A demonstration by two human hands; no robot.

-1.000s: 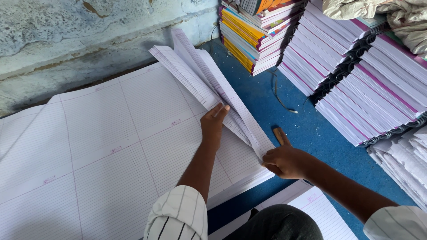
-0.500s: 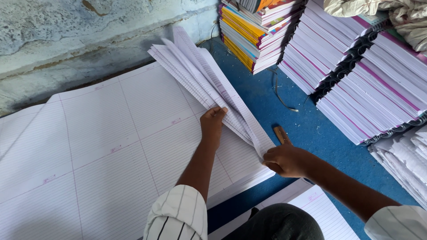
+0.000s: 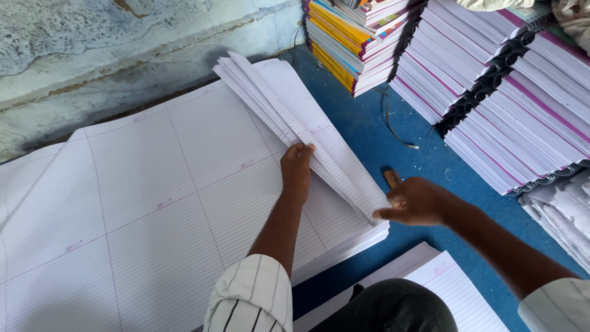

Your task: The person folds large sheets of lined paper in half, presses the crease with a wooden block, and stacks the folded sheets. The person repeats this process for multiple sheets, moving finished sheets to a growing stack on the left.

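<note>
A large stack of white ruled paper sheets (image 3: 141, 203) lies flat on a blue surface. Along its right edge a fan of several lifted sheets (image 3: 279, 110) stands up at a slant. My left hand (image 3: 297, 166) presses its fingers into the middle of that fan, gripping the sheets. My right hand (image 3: 413, 201) pinches the near end of the same fan at the stack's right corner. A small brown wooden tool (image 3: 391, 178) lies on the blue surface just behind my right hand.
Stacks of bound notebooks with coloured spines (image 3: 359, 40) stand at the back. White pads with pink edges (image 3: 522, 117) fill the right side. A grey wall (image 3: 110, 49) runs along the left. More ruled sheets (image 3: 424, 283) rest near my lap.
The fan of lifted sheets has spread a little wider at its far end. My right hand has shifted slightly along the near end; my left hand stays put.
</note>
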